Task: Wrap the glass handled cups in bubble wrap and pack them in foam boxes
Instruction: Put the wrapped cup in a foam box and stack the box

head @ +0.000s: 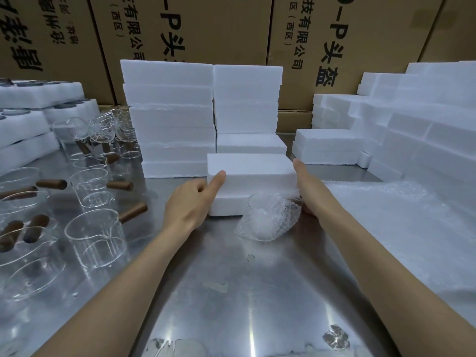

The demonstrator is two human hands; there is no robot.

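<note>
One wrapped cup (270,217) lies just below your right hand (306,191), whose fingers reach along the box (251,176); your left thumb (217,180) presses its corner. Glass breaks: grip around the padding.

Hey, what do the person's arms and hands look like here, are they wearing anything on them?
Both arms are bare as far up as the picture shows: no sleeves in view. The left hand and right hand wear no gloves, and no rings, watch or bracelet show on the fingers or wrists. The fingernails look short and plain. No markings are visible on either forearm.
</note>
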